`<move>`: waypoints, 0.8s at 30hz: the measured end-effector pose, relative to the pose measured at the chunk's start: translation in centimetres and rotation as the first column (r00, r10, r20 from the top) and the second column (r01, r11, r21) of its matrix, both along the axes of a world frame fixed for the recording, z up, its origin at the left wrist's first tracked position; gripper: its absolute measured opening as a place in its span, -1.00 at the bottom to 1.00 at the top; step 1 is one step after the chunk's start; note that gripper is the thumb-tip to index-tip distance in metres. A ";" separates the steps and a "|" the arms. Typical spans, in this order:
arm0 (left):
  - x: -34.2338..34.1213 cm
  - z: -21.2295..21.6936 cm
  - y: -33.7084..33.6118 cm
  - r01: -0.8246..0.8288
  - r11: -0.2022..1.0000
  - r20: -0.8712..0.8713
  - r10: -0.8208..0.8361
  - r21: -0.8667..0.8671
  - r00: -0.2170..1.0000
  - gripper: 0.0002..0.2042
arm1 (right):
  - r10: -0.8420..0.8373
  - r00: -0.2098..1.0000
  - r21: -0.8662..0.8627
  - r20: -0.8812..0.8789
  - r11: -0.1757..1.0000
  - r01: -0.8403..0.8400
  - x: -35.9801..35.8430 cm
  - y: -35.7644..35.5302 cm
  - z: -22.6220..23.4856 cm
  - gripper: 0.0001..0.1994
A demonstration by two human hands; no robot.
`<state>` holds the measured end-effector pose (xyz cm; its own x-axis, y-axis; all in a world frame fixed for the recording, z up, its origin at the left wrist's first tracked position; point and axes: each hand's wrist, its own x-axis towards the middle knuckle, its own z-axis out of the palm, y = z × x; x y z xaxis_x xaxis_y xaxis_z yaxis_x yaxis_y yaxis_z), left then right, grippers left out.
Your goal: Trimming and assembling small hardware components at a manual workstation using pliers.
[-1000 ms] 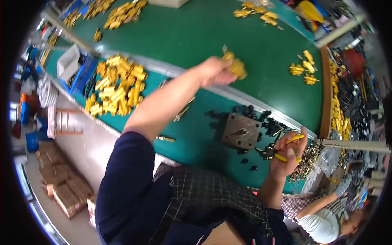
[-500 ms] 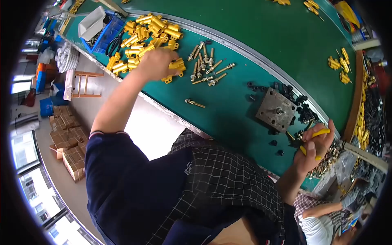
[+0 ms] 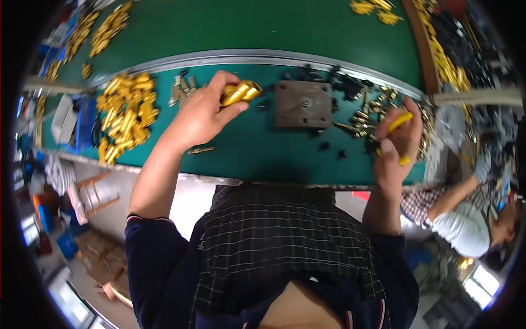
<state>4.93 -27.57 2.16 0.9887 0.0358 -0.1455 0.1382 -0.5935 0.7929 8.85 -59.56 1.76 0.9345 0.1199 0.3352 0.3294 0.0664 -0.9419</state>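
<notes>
My left hand [image 3: 200,118] is closed around a shiny gold-coloured tubular fitting [image 3: 242,93], lifted above the bench just left of a square steel block [image 3: 293,112]. My right hand [image 3: 397,148] grips yellow-handled pliers [image 3: 399,122], their two grips spread apart in the palm. Their jaws are hard to make out among the brass parts, and I cannot tell whether they clasp anything. A slim brass stem [image 3: 345,127] points toward the block from there. One lone brass stem [image 3: 201,150] lies below my left wrist.
A heap of gold fittings [image 3: 129,112] lies at the left, beside a blue bin [image 3: 85,123]. More brass stems [image 3: 178,90] sit behind my left hand. Black caps [image 3: 350,85] are scattered around the block. A metal rail [image 3: 257,57] runs behind; a co-worker [image 3: 460,219] sits at the right.
My left hand has left the heap and moved right with a gold fitting in it, toward the block. The view has turned and shifted. My right hand still grips the pliers.
</notes>
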 end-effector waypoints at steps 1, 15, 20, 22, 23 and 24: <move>1.0 0.2 -1.5 0.122 0.986 0.096 -0.133 0.112 0.986 -0.72 | 0.042 0.999 0.026 0.004 0.999 -0.042 0.0 -0.6 0.0 -0.26; 9.6 1.1 -11.4 0.404 0.276 -0.069 -0.748 0.872 0.660 -0.91 | 0.006 0.980 -0.849 0.198 0.501 0.168 2.2 -5.3 -2.5 -0.52; 9.8 -0.8 -15.4 0.528 0.131 -0.304 -0.692 0.839 0.655 -0.86 | 0.064 0.995 -0.977 0.082 0.201 0.068 2.3 -4.6 -7.5 -0.70; 9.7 -0.5 -14.8 0.544 0.141 -0.324 -0.672 0.827 0.666 -0.82 | 0.086 0.985 -0.969 0.147 0.212 0.126 2.2 -4.5 -7.9 -0.71; 9.4 0.4 -13.8 0.493 0.265 -0.141 -0.753 0.829 0.643 -0.77 | 0.094 0.982 -0.963 0.167 0.230 0.142 2.2 -4.5 -7.6 -0.74; 8.7 1.6 -13.1 0.458 0.383 0.039 -0.799 0.802 0.600 -0.71 | 0.102 0.979 -0.956 0.179 0.253 0.149 1.9 -4.5 -7.4 -0.76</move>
<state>13.67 -40.70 3.77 0.7047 -0.7093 -0.0191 -0.7094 -0.7048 0.0022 10.71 -64.02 -5.60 0.8845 0.4478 0.1308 0.4664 -0.8558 -0.2237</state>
